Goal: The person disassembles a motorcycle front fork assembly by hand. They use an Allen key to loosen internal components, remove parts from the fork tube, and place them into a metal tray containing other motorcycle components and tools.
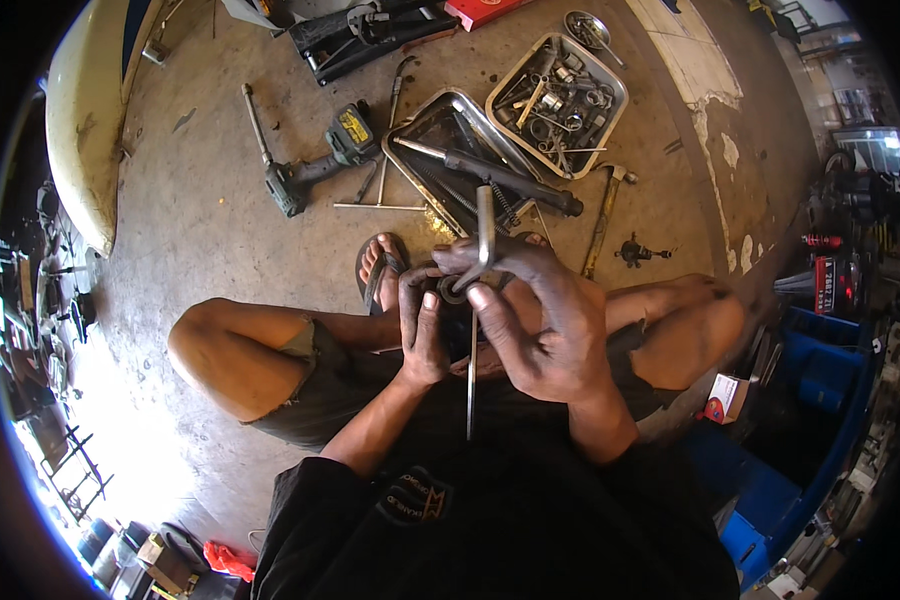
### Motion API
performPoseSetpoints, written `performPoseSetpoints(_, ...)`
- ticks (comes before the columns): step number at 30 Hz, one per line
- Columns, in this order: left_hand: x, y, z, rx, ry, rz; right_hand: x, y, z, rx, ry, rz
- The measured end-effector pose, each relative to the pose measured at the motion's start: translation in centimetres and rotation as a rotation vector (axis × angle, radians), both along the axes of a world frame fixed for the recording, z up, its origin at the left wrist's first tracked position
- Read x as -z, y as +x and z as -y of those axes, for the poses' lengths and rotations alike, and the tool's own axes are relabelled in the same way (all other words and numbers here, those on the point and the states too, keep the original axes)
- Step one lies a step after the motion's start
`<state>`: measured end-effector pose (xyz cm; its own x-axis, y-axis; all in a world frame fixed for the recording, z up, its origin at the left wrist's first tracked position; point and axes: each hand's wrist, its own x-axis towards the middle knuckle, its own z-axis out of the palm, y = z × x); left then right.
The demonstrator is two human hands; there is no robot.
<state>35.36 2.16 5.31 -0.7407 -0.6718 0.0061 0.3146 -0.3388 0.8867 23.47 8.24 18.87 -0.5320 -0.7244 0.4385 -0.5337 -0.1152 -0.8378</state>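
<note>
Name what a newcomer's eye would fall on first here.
Probably the bent bar in the right hand, mid-picture, beside a round part in the left hand. Next, on the floor beyond, the tray heaped with metal parts, with a power tool well to its left.

Smooth, glinting metal is seen in the bent bar [486,220], and darker, duller metal in the round part [452,290]. A shiny metal finish is shown by the square tray [557,38]; matt, plastic-looking casing by the power tool [288,190]. Rough, stained concrete is suggested by the floor [200,215]. The shirt [570,510] is made of matt cloth.
</note>
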Motion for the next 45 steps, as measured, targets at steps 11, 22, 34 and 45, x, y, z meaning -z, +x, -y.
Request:
performPoseSetpoints(11,-0.4,0.3,1.0,-0.124,-0.260,0.207,5.5,3.3,-6.8,0.015,0.728,0.445)
performPoseSetpoints(22,0.5,0.4,0.8,-0.160,-0.376,0.169,9.6,7.1,-7.8,-0.035,0.710,0.357)
performPoseSetpoints(34,1.4,1.9,-2.7,0.070,-0.387,0.060,9.9,0.3,-6.4,0.033,0.620,0.414)
performPoseSetpoints(45,0.3,1.9,-1.9,0.086,-0.526,0.068,18.0,-16.9,3.8,0.718,0.479,0.775)
